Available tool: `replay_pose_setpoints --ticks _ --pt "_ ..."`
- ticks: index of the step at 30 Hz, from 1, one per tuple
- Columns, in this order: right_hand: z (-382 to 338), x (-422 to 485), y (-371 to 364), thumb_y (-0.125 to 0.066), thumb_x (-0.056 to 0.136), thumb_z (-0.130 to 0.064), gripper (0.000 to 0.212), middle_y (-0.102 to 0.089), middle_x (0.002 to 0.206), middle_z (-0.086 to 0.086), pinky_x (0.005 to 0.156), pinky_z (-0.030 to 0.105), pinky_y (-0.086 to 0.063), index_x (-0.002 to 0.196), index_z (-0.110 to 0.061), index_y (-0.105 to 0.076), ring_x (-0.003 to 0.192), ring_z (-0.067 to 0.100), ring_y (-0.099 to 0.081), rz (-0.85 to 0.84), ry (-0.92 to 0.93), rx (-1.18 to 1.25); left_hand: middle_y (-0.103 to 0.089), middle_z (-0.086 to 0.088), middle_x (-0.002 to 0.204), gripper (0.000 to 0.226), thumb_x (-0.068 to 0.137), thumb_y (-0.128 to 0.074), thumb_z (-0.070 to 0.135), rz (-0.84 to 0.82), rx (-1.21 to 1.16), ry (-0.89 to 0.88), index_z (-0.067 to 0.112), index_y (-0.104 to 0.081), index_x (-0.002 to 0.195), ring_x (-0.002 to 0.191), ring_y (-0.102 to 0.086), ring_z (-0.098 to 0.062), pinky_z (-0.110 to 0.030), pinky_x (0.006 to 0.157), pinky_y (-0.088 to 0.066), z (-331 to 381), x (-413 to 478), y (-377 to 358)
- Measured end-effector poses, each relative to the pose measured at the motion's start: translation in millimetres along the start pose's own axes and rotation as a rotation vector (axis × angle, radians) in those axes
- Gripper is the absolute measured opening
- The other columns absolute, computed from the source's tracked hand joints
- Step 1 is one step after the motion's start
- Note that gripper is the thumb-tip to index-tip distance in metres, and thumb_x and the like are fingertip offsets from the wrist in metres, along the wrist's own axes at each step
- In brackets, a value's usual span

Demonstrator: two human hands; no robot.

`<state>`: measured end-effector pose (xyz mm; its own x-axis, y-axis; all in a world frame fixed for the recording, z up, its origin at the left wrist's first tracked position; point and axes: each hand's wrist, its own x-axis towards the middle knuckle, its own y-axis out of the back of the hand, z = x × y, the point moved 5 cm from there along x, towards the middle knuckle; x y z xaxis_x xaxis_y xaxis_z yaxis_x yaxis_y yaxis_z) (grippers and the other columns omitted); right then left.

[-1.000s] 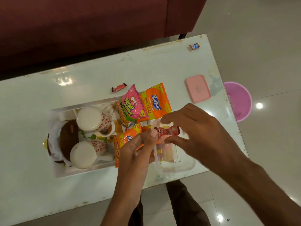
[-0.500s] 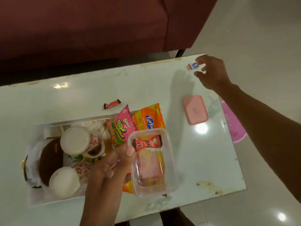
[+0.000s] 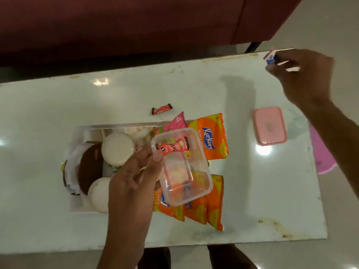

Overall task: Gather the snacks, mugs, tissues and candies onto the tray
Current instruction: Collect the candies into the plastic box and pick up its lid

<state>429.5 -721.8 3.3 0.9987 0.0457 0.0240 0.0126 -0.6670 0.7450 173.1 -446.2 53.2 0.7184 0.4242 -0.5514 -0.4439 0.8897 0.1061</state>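
Inside tub (image 3: 182, 167), candy (image 3: 172, 147) crosswise.

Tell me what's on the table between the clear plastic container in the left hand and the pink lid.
In the head view, an orange Kurkure packet lies just right of the clear container; from there to the pink lid the white table is bare.

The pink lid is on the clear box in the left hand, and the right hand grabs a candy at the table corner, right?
Not quite. The head view shows the pink lid lying on the table, off the clear box. The left hand holds the box open; the right hand does grab the candy at the corner.
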Motion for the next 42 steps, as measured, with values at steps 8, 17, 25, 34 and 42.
replay_pose_setpoints --ticks 8,17,25,34,42 --pt "-167.0 -140.3 8.6 -0.077 0.074 -0.042 0.025 -0.064 0.104 -0.012 0.063 0.006 -0.039 0.098 -0.034 -0.073 0.080 -0.001 -0.048 -0.427 0.403 -0.009 -0.079 0.003 0.103 0.051 0.069 -0.066 0.063 -0.001 0.015 0.016 0.030 -0.076 0.107 0.098 -0.075 -0.021 -0.045 0.083 -0.059 3.3 10.3 0.9" --pt "-195.9 -163.8 -22.8 -0.085 0.068 -0.031 0.025 -0.059 0.109 -0.003 0.065 0.019 -0.049 0.090 -0.025 -0.078 0.091 0.009 -0.049 -0.502 0.426 -0.122 -0.079 0.007 0.101 0.034 0.077 -0.066 0.057 -0.084 0.002 -0.042 0.035 -0.076 0.101 0.099 -0.074 -0.012 -0.035 0.080 -0.060 5.1 5.2 15.3" --pt "-192.7 -77.0 -36.4 -0.073 0.080 -0.042 0.017 -0.064 0.099 -0.012 0.060 0.009 -0.040 0.094 -0.032 -0.071 0.071 0.004 -0.059 -0.242 0.116 -0.067 -0.079 0.007 0.102 0.031 0.080 -0.067 0.050 -0.046 -0.118 -0.050 0.032 -0.078 0.103 0.096 -0.075 -0.011 -0.027 0.073 -0.061 5.1 2.8 82.9" --pt "-192.2 -38.3 -233.8 -0.082 0.071 -0.011 0.032 -0.062 0.114 0.010 0.088 0.038 -0.053 0.100 -0.017 -0.070 0.099 0.029 -0.063 -0.890 0.185 -0.674 -0.079 -0.002 0.104 0.036 0.078 -0.070 0.051 0.073 -0.159 -0.017 0.029 -0.078 0.105 0.100 -0.075 -0.022 -0.041 0.081 -0.059 -5.0 7.3 173.1" --pt "-203.1 -32.5 -245.8 -0.085 0.068 -0.016 0.034 -0.067 0.105 0.016 0.087 0.044 -0.054 0.099 -0.008 -0.072 0.095 0.035 -0.065 -0.810 0.122 -0.880 -0.078 0.000 0.108 0.047 0.078 -0.066 0.060 0.128 -0.158 0.002 0.029 -0.075 0.113 0.099 -0.075 -0.017 -0.038 0.082 -0.059 -17.7 14.0 225.1"
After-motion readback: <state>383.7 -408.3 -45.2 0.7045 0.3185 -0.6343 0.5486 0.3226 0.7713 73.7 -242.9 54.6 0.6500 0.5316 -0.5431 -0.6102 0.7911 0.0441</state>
